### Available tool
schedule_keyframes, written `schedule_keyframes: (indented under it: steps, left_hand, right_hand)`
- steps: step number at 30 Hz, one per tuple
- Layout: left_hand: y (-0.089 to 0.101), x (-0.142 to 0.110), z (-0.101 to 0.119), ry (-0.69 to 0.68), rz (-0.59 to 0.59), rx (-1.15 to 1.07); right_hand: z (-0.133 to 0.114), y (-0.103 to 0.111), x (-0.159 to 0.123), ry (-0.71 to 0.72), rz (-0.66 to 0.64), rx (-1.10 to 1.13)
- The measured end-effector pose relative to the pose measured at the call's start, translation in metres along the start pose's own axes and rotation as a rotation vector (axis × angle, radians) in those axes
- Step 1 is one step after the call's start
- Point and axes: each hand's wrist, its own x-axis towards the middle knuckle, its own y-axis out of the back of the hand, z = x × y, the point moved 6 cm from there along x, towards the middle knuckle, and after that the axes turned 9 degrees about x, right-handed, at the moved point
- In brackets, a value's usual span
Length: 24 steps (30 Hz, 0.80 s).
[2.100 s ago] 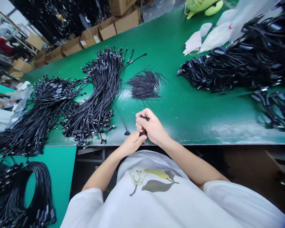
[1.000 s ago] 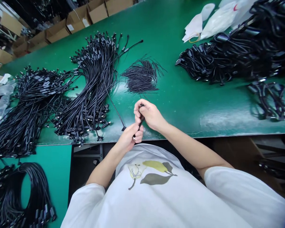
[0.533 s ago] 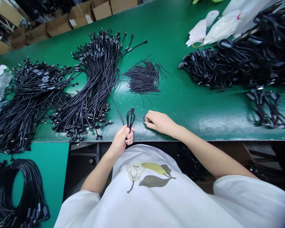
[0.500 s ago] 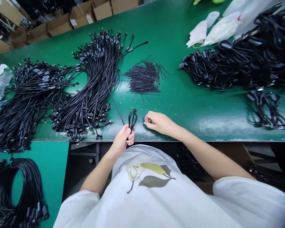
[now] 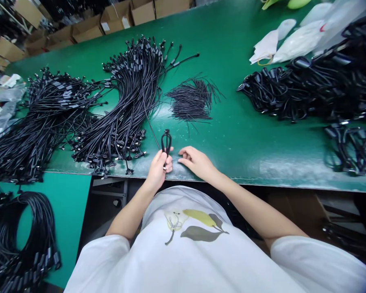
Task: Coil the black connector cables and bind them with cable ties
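My left hand [image 5: 157, 170] is closed around a black cable [image 5: 166, 140] folded into small loops, which stand up above the fist. A metal plug end peeks out below the fingers. Just to the right, my right hand [image 5: 197, 162] hovers over the table edge, thumb and curled fingers apart, with nothing visible between them. Beyond both hands lies a heap of thin black twist ties [image 5: 190, 99]. A large pile of straight black cables [image 5: 131, 91] lies ahead and left of my left hand.
Another cable pile [image 5: 45, 108] lies farther left, with a coiled cable bundle [image 5: 44, 219] on a lower green surface. Folded black cables [image 5: 305, 87] are heaped at right, a few more [image 5: 350, 148] nearer me. White plastic bags [image 5: 299, 42] and cardboard boxes [image 5: 117, 18] sit at the back.
My right hand has moved left toward the left hand, and its pinched fingers have parted. The thin tie between the hands no longer shows. The looped cable now stands more upright.
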Motion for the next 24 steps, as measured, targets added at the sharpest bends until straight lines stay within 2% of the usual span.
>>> schedule_keyframes:
  steps: [2, 4, 9, 14, 19, 24]
  left_hand:
    - [0.009, 0.004, 0.004, -0.032, 0.048, -0.018]
    - [0.015, 0.005, 0.006, -0.040, 0.063, -0.019]
    - [0.010, -0.006, 0.002, 0.020, 0.001, 0.021]
    - [0.005, -0.013, -0.002, 0.040, -0.008, 0.063]
    - [0.006, -0.015, -0.004, 0.059, -0.008, 0.086]
    - [0.000, -0.021, -0.014, 0.149, -0.104, 0.110]
  right_hand:
    - [0.002, 0.005, 0.001, 0.021, 0.022, -0.157]
    - [0.003, 0.004, 0.002, 0.026, -0.017, -0.308]
    - [0.002, 0.001, 0.004, -0.022, -0.100, -0.586]
    - [-0.007, -0.001, 0.003, -0.061, -0.119, -0.643]
    - [-0.012, -0.008, 0.002, -0.116, -0.180, -0.599]
    - [-0.014, -0.001, 0.003, -0.095, -0.179, -0.479]
